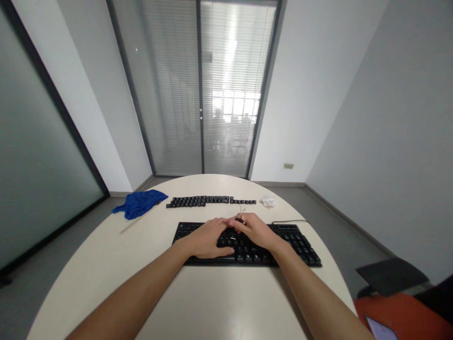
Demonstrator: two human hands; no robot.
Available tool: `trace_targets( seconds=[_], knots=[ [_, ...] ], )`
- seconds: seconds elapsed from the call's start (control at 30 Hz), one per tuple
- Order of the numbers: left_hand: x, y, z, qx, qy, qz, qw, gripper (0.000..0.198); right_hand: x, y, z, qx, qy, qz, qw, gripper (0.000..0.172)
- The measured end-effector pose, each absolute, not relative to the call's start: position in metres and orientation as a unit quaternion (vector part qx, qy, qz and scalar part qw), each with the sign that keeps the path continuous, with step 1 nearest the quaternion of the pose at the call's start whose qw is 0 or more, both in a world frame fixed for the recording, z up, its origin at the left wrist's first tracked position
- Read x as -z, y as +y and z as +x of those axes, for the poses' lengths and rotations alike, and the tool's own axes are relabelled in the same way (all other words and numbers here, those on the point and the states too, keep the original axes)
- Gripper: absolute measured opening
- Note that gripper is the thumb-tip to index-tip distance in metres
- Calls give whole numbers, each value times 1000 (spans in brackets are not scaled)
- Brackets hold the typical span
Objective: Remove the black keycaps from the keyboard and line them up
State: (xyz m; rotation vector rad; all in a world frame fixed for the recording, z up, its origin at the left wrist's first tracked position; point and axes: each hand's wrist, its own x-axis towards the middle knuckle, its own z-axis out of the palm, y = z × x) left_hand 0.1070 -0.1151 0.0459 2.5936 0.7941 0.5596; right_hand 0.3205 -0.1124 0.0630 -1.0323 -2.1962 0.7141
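A black keyboard lies across the table in front of me, with some of its keys hidden under my hands. My left hand rests on its left part, fingers stretched out and thumb apart, fingertips close to the right hand. My right hand is closed around the dark handle of a wire keycap puller, whose thin wire ends point up and away from me. Beyond the keyboard, removed black keycaps are laid out in rows.
A blue cloth lies at the table's left edge, beside a thin pale stick. Crumpled white tissue sits right of the keycaps. The keyboard cable runs to the right. An orange chair with a phone stands at lower right.
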Motion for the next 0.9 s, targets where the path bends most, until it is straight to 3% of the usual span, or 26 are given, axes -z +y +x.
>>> trace_targets(
  seconds=[0.67, 0.9],
  knots=[
    [-47, -119, 110, -215, 300, 909, 192, 57, -66, -114, 319, -251, -836, -386, 298, 45],
    [-50, -119, 112, -224, 307, 903, 199, 39, -60, -114, 317, -219, -854, -394, 260, 46]
  ],
)
